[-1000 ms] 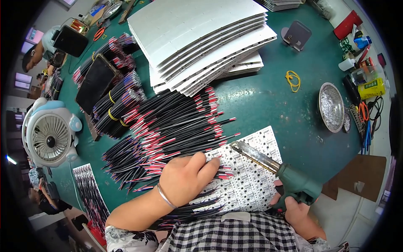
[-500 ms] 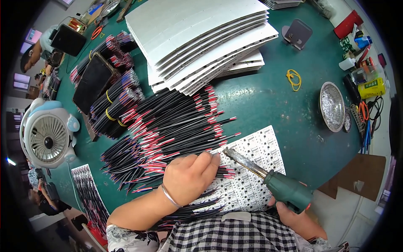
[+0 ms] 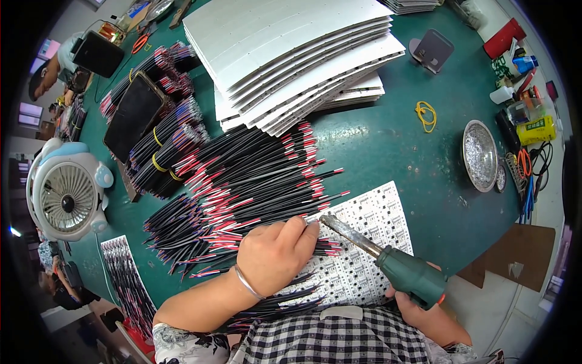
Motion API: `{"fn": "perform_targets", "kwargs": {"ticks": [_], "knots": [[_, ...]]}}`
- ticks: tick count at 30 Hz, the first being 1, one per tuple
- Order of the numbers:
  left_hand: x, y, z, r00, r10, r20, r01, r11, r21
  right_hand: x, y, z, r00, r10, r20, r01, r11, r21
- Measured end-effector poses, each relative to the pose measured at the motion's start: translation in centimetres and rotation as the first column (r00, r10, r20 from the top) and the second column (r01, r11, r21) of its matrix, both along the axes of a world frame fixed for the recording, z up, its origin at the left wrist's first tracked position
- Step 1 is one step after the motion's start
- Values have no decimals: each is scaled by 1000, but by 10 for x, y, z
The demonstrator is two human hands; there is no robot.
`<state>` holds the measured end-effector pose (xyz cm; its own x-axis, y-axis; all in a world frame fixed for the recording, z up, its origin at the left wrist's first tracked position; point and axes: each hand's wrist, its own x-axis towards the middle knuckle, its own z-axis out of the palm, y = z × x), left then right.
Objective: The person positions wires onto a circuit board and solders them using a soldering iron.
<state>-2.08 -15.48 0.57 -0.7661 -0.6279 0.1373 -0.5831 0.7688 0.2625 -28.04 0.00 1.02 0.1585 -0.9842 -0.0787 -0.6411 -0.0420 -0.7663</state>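
The green iron is gripped by the right hand, its fingers closed around the handle and partly hidden beneath it, and its tip is held at the upper left of the white board, just beside the left hand. The left thumb and forefinger are drawn together in a pinch, though what is held cannot be told. The board is laid on the table, its left side partly covered by black wires.
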Motion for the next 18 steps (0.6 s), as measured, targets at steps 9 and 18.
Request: {"fn": "perform_targets", "kwargs": {"ticks": [9, 18], "knots": [[-1, 0, 0, 1000, 6, 11, -6, 1000, -7, 6, 11, 3, 932, -314, 183, 264, 931, 254], [0, -7, 0, 996, 19, -88, -16, 999, 44, 5, 14, 2, 948, -292, 131, 252, 934, 253]]}}
